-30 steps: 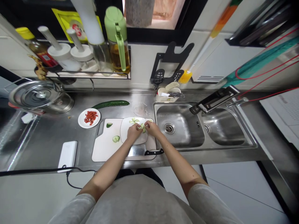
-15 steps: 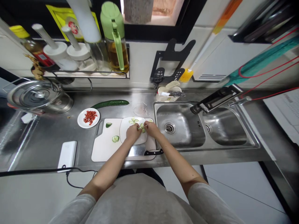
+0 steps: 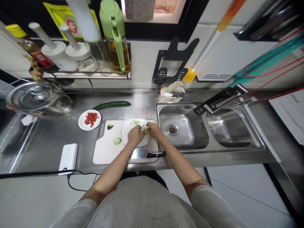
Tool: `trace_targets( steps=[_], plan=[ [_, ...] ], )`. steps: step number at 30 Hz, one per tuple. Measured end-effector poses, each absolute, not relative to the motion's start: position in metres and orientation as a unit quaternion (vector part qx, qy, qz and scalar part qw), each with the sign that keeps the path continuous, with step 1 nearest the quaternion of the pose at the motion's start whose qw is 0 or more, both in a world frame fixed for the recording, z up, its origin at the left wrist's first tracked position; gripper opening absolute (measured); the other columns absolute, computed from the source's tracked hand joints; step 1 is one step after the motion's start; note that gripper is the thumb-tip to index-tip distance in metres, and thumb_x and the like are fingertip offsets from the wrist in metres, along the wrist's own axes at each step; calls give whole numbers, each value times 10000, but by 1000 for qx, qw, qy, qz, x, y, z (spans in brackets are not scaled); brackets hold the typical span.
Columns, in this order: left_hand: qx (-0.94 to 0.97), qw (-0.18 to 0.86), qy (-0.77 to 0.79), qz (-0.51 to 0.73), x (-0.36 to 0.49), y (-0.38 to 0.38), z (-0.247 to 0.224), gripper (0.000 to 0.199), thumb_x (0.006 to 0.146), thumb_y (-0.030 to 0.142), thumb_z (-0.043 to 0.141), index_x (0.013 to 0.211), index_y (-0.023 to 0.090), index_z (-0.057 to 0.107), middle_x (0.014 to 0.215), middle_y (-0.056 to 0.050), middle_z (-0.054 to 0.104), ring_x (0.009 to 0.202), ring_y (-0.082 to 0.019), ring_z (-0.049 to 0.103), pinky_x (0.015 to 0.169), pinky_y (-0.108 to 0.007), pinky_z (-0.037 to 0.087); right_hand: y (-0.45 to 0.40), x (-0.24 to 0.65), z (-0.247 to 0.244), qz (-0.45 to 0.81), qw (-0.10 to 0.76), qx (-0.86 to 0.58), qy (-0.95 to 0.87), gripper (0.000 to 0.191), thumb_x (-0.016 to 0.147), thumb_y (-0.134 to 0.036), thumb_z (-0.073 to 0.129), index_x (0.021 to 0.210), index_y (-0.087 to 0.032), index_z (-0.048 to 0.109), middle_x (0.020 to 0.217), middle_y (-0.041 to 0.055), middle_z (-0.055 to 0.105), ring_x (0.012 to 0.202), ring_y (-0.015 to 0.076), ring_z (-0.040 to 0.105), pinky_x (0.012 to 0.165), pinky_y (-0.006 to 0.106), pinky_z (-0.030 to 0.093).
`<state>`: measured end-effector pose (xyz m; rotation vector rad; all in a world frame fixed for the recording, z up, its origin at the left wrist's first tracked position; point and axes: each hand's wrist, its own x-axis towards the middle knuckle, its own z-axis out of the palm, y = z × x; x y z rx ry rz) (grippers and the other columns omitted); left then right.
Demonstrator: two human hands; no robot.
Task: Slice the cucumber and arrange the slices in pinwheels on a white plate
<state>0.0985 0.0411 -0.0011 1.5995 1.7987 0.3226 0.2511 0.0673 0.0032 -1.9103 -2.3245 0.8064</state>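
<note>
At a stainless-steel kitchen counter [image 3: 47,136], the fingers of a person's left hand [image 3: 136,135] and right hand [image 3: 155,130] are bent inward, tips nearly together, beside thin green-edged cucumber slices [image 3: 136,122] on a squarish white plate [image 3: 127,134]; whether either hand grips a slice cannot be told. More slices lie near the plate's far edge. The plate rests on a pale rectangular cutting board [image 3: 102,155], where a dark-green cucumber end [image 3: 110,127] and a few round pale slices [image 3: 117,141] lie left of it and a black-handled knife [image 3: 156,155] along the near side. Behind are a long dark-green cucumber [image 3: 111,105] and a round white plate [image 3: 80,120] of chopped red pieces [image 3: 91,119]. A steel double-basin sink [image 3: 190,136] sits at right, a lidded metal pot [image 3: 63,107] at left, below a narrow wall shelf [image 3: 90,75] of bottles and jars. Both bare forearms reach forward and converge, hands side by side over the plate, the left slightly nearer the body.
</note>
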Motion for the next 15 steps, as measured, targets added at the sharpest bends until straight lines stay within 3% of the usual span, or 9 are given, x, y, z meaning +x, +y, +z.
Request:
trace_targets(
  steps=[6, 15],
  plan=[
    [664, 299, 675, 119, 101, 42, -3, 177, 889, 369, 522, 909, 225, 622, 892, -35, 639, 819, -175, 583, 653, -264, 365, 67, 252, 6, 248, -3, -623, -742, 196, 883, -207, 485, 1055, -182, 574, 1011, 77, 667, 909, 183, 579, 723, 252, 362],
    [678, 292, 666, 110, 102, 45, -9, 192, 893, 355, 514, 851, 202, 624, 908, -47, 639, 837, -176, 578, 672, -265, 380, 67, 253, 4, 252, -5, -611, -750, 156, 886, -180, 478, 1014, -177, 566, 969, 73, 657, 889, 178, 566, 703, 247, 335]
  ],
)
